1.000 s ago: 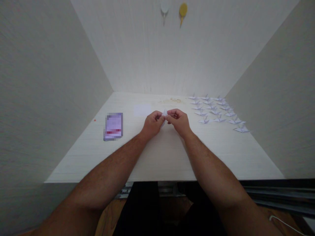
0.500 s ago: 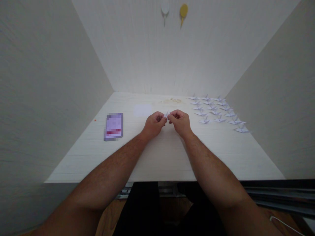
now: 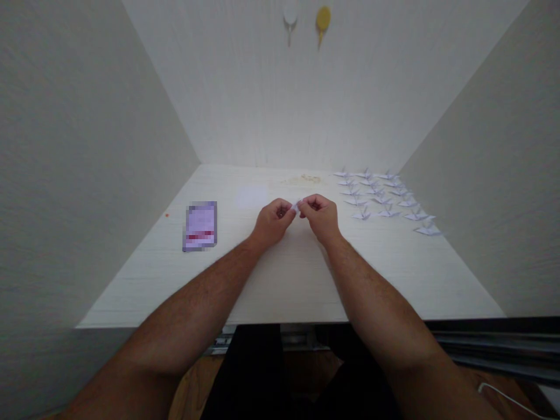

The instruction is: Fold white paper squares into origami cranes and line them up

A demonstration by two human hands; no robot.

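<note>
Sitting pinched between left fingers (image 3: 289, 216) and right fingers (image 3: 305, 210) is white paper (image 3: 296, 206).

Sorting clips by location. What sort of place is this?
Looks like a desk nook, possibly in a home: a white tabletop closed in by pale walls on three sides, wooden floor below, and small paper cranes set out in rough rows at the right.

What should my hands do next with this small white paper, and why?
Perhaps press a crease into the white paper: the left hand and right hand both pinch it, and no spread wings show on it, unlike the paper cranes on the right.
</note>
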